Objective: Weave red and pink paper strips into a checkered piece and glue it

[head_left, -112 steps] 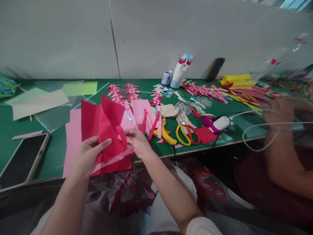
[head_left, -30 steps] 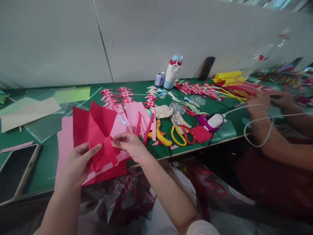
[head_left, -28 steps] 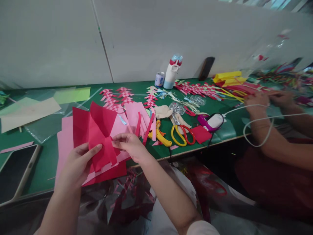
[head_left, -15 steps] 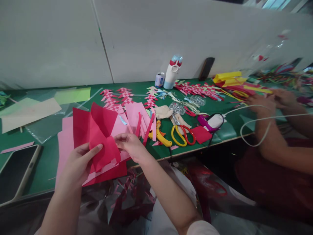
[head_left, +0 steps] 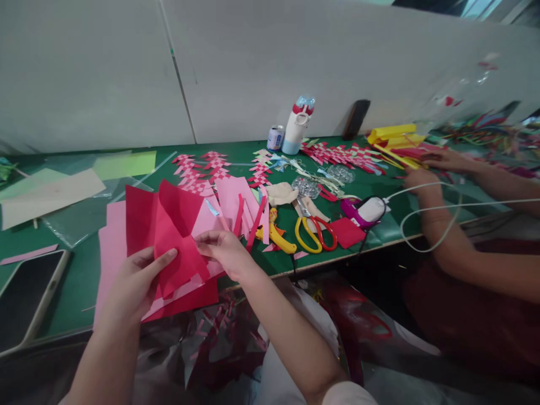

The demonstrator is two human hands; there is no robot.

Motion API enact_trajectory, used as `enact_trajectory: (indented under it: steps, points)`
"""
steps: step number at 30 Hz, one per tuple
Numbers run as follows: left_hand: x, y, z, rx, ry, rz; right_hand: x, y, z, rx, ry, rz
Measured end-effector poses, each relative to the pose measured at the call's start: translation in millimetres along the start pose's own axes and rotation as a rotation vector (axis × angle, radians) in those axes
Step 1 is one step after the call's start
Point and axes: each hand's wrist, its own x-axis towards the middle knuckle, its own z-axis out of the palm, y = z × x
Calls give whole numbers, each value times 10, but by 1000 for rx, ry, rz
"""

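A creased sheet of red paper [head_left: 179, 261] is raised off the pile at the table's front edge. My left hand [head_left: 137, 281] grips its lower left part, thumb on top and fingers behind. At its right edge my right hand [head_left: 223, 250] is closed in a pinch on the same paper; the fingertips are partly hidden. Pink paper sheets [head_left: 110, 247] lie under and around it. Just right of my right hand are thin red strips [head_left: 255, 225], a yellow glue gun [head_left: 276, 236] and scissors [head_left: 316, 228] with yellow and red handles.
A phone [head_left: 31, 298] lies at the left edge. Woven pink-and-red paper pieces [head_left: 217, 169], a can [head_left: 275, 138] and a white bottle [head_left: 297, 126] stand or lie farther back. At right, a co-worker's hands [head_left: 426, 174] handle yellow strips near a white cable [head_left: 415, 247].
The red paper's right edge has shifted slightly under my right hand; both my hands keep nearly the same place. The co-worker's hands have moved left and apart.
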Motion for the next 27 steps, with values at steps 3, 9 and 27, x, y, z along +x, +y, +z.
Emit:
enact_trajectory:
  steps: [3,9,27]
  points:
    - [-10,9,10,-7,4,0,-4,-3,5,3,3,3]
    - [-3,10,0,-1,2,-2,-17,-2,6,-16,4,-3]
    - [-3,16,-2,5,-10,6,-1,-10,24,11,5,11]
